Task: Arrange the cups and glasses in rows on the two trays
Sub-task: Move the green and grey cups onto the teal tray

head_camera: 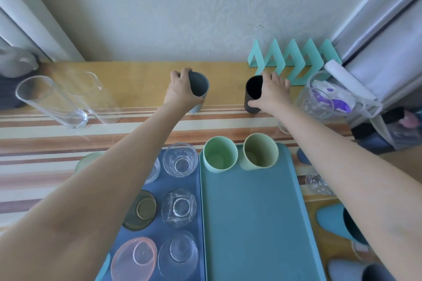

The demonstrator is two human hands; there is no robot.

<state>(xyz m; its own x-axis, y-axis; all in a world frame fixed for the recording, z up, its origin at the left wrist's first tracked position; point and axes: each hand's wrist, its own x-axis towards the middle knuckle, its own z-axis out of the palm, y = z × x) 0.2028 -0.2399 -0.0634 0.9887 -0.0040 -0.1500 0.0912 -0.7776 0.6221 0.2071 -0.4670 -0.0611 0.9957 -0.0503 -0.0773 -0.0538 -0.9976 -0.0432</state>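
Observation:
Far across the table, my left hand [181,90] grips a grey-blue cup [201,85] by its side. My right hand [271,93] is closed round a black cup [252,94] that stands on the table. Nearer me lie two trays side by side. The dark blue tray [198,223] carries several glasses in two columns, among them a clear faceted glass [180,159], an olive glass [142,210] and a pink glass [134,258]. The teal tray [251,223] holds two green cups [220,153] [260,150] at its far edge.
Two tall clear glasses [50,102] stand at the far left. A teal zigzag rack [294,59] sits by the wall. A clear jug [319,96] with a printed bag is at the right. More cups [331,221] and small glasses [316,182] stand right of the teal tray.

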